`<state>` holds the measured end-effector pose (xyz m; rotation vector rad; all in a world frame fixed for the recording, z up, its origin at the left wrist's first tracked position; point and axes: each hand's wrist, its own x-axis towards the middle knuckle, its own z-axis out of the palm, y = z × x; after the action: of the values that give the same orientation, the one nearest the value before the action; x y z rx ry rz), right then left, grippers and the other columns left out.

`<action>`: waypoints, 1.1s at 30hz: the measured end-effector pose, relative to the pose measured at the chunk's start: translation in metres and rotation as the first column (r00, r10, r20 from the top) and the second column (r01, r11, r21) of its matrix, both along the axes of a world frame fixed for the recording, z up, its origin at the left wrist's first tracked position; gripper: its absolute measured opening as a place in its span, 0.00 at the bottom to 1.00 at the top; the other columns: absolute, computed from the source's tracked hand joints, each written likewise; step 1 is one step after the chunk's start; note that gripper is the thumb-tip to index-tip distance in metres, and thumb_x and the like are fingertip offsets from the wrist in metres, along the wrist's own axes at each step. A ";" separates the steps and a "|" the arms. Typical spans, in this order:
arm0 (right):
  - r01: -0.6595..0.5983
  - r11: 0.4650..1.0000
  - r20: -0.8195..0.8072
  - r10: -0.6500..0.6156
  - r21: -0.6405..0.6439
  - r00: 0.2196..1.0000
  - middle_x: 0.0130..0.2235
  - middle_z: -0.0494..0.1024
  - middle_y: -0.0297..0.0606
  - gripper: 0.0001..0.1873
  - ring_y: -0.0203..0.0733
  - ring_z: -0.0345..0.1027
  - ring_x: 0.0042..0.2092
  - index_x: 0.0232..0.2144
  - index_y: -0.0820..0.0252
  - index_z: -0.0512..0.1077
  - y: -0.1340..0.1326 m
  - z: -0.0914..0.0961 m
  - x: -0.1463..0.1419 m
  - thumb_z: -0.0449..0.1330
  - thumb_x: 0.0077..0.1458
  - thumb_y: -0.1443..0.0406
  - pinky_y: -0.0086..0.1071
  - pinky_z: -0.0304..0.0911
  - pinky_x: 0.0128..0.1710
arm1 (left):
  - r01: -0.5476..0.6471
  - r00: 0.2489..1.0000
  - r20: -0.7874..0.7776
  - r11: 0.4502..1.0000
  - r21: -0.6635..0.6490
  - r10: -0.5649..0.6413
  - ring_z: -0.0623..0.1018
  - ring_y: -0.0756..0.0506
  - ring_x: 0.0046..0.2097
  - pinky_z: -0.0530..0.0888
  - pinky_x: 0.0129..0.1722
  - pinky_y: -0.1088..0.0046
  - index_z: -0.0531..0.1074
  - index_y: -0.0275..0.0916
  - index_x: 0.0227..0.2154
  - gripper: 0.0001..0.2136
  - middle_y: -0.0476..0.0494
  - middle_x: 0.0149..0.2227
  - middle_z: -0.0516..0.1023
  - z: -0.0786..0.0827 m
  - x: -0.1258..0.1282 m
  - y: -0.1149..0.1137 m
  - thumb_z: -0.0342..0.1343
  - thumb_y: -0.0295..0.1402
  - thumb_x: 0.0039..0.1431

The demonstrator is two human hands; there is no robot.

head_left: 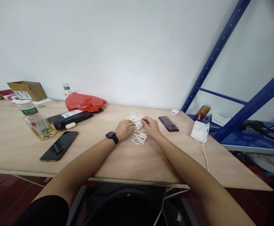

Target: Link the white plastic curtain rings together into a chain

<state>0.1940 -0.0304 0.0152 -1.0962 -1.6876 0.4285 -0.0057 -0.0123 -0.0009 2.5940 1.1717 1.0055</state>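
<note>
White plastic rings (134, 117), several with small clip-like ends, lie in a tangled pile on the wooden table between my hands. My left hand (124, 129), with a black watch on its wrist, reaches in from the left; its fingers are bent together at the pile's edge, on a white plastic ring. From the right, my right hand (151, 126) pinches a white plastic ring between thumb and fingers. Its fingertips partly hide that ring. Nearer to me, a smaller group of loose white rings (139, 138) lies flat and overlapping below the hands.
To the left are a phone (59, 146), a drink bottle (37, 121), a white case (70, 125), a black parcel (71, 117) and a red bag (84, 102). Rightward lie a dark phone (169, 124), a white charger (199, 131) with cable, and a blue metal frame (212, 56).
</note>
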 end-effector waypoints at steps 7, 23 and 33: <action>-0.166 0.977 -0.262 0.126 -0.135 0.957 0.31 0.77 0.35 0.14 0.35 0.71 0.27 0.34 0.58 0.68 0.005 0.001 0.003 0.61 0.52 0.54 0.27 0.63 0.25 | 0.020 1.000 -0.014 0.998 -0.067 -0.021 0.73 0.40 0.50 0.64 0.51 0.61 0.77 0.42 0.42 0.14 0.42 0.47 0.77 -0.003 0.010 -0.002 0.57 0.45 0.58; -0.340 0.872 -0.642 0.038 -0.354 0.766 0.22 0.71 0.27 0.13 0.28 0.59 0.20 0.33 0.59 0.69 0.000 0.006 -0.003 0.63 0.41 0.64 0.23 0.55 0.19 | 0.380 0.794 0.598 0.857 -0.347 -0.110 0.73 0.49 0.31 0.69 0.34 0.72 0.76 0.34 0.28 0.19 0.46 0.28 0.77 -0.005 0.002 0.010 0.59 0.48 0.54; -0.194 0.901 -0.257 0.096 -0.389 0.962 0.22 0.64 0.25 0.10 0.29 0.53 0.19 0.36 0.57 0.69 0.003 -0.009 -0.005 0.54 0.53 0.60 0.23 0.50 0.17 | 0.571 0.537 0.833 0.671 -0.473 0.130 0.79 0.47 0.34 0.76 0.41 0.67 0.75 0.33 0.32 0.23 0.42 0.33 0.80 0.004 0.002 0.005 0.66 0.51 0.44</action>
<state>0.1891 -0.0271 0.0060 -1.1666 -1.5099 1.0088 -0.0032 -0.0070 0.0035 1.2868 0.6597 1.1626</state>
